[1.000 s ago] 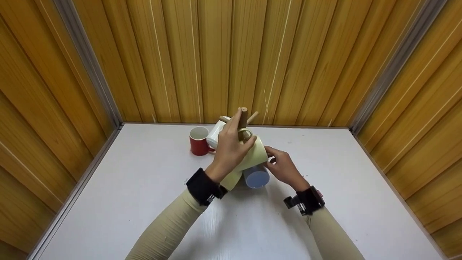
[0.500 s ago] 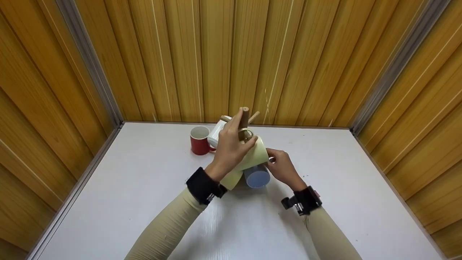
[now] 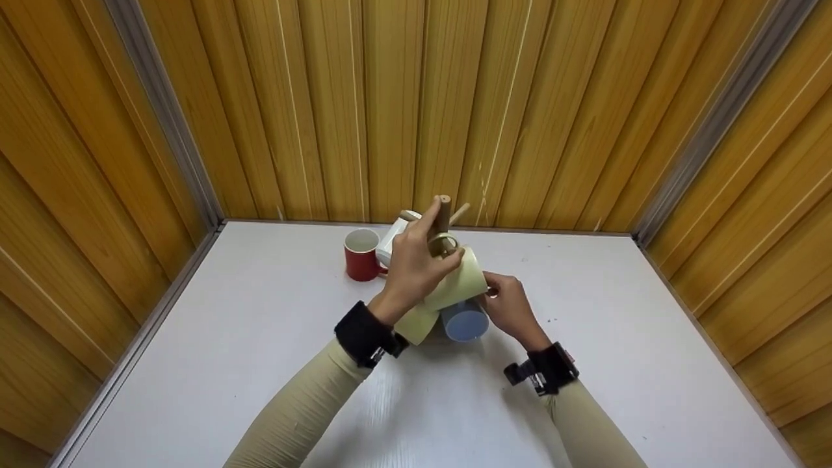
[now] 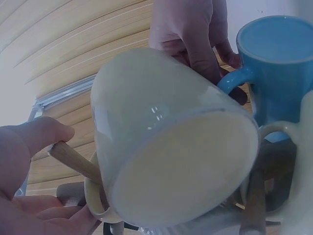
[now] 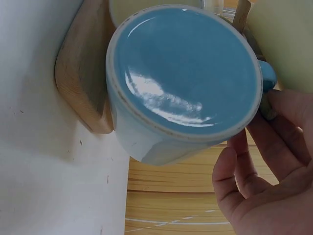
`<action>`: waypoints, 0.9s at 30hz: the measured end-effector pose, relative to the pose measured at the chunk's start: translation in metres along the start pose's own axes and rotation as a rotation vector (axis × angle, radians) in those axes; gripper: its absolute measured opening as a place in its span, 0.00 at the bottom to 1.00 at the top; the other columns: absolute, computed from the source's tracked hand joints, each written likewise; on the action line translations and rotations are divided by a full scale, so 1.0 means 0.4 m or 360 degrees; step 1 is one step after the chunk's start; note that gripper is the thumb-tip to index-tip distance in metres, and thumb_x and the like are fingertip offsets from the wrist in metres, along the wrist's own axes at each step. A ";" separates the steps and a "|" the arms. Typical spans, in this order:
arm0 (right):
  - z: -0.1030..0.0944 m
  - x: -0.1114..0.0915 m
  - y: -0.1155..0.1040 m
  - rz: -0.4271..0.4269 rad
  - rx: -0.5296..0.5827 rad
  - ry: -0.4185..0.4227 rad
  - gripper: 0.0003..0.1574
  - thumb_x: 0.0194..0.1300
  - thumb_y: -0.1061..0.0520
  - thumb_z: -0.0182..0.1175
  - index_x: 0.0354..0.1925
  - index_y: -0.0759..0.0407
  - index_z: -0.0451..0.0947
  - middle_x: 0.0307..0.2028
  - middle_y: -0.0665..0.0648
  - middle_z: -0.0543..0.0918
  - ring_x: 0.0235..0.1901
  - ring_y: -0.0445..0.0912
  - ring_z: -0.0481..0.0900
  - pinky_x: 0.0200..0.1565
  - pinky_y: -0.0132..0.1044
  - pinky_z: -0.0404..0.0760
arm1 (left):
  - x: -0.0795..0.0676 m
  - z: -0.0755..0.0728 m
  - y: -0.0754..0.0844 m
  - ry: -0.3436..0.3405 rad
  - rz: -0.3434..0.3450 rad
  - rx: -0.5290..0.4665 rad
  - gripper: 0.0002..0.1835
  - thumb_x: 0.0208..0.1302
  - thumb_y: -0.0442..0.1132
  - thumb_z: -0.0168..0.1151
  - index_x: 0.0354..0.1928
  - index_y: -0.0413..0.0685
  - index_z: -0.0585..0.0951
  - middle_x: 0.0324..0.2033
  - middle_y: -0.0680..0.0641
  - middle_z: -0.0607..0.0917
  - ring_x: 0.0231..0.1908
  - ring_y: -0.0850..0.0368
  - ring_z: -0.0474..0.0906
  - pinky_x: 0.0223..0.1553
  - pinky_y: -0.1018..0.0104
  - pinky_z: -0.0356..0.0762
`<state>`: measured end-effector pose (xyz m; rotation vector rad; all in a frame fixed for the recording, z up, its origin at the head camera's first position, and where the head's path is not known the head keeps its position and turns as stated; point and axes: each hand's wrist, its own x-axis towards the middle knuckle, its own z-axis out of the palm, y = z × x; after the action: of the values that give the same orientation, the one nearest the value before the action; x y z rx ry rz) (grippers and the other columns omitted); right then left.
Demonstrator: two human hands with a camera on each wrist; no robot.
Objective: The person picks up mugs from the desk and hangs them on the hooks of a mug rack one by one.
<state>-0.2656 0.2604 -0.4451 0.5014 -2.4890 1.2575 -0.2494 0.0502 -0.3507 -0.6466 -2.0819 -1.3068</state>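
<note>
A wooden mug rack (image 3: pixel 444 218) with pegs stands mid-table. My left hand (image 3: pixel 413 263) holds its post near the top, thumb against a peg (image 4: pixel 76 160). An upper cream mug (image 3: pixel 463 284) hangs tilted by its handle beside that hand. Below it is a second cream mug (image 3: pixel 417 325), partly behind my left wrist. The blue mug (image 3: pixel 466 325) lies tilted low on the right, base toward me. With my right hand (image 3: pixel 512 304) I pinch its handle (image 5: pixel 267 76) beside a peg end. Whether the peg passes through that handle, I cannot tell.
A red mug (image 3: pixel 361 263) stands upright just left of the rack. On the rack's far left side is a white mug (image 3: pixel 390 242), partly hidden by my left hand. The rack's wooden base (image 5: pixel 83 73) rests on the white table (image 3: pixel 273 292). Wood-patterned walls (image 3: pixel 383 110) enclose it.
My right hand has shifted very slightly at the blue mug's handle. The left hand keeps its place on the rack post, and the mugs look almost unmoved.
</note>
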 end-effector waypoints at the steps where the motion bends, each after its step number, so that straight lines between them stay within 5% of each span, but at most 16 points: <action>1: 0.000 -0.002 0.000 -0.0002 0.0001 0.0006 0.15 0.65 0.69 0.65 0.50 0.65 0.87 0.46 0.60 0.89 0.45 0.51 0.87 0.45 0.45 0.86 | 0.000 0.000 0.000 0.0000 0.0001 0.0002 0.46 0.52 0.34 0.79 0.73 0.34 0.68 0.60 0.37 0.82 0.54 0.44 0.82 0.57 0.53 0.79; 20: -0.014 -0.029 -0.007 -0.0002 0.0026 0.0054 0.15 0.68 0.61 0.68 0.52 0.62 0.87 0.44 0.56 0.90 0.40 0.47 0.88 0.44 0.44 0.84 | 0.004 0.006 0.003 -0.0010 0.0091 0.0005 0.46 0.51 0.37 0.79 0.72 0.34 0.70 0.58 0.39 0.84 0.48 0.45 0.82 0.49 0.55 0.82; 27: -0.020 -0.046 -0.010 -0.0009 0.0000 0.0128 0.14 0.66 0.63 0.69 0.49 0.63 0.88 0.43 0.57 0.90 0.40 0.49 0.88 0.44 0.49 0.84 | 0.007 0.013 0.003 -0.0041 0.0132 -0.0078 0.45 0.51 0.35 0.77 0.72 0.34 0.70 0.59 0.37 0.83 0.53 0.46 0.84 0.50 0.60 0.83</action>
<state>-0.2467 0.2679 -0.4454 0.4481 -2.4195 1.2505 -0.2518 0.0559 -0.3498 -0.7668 -2.0263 -1.3129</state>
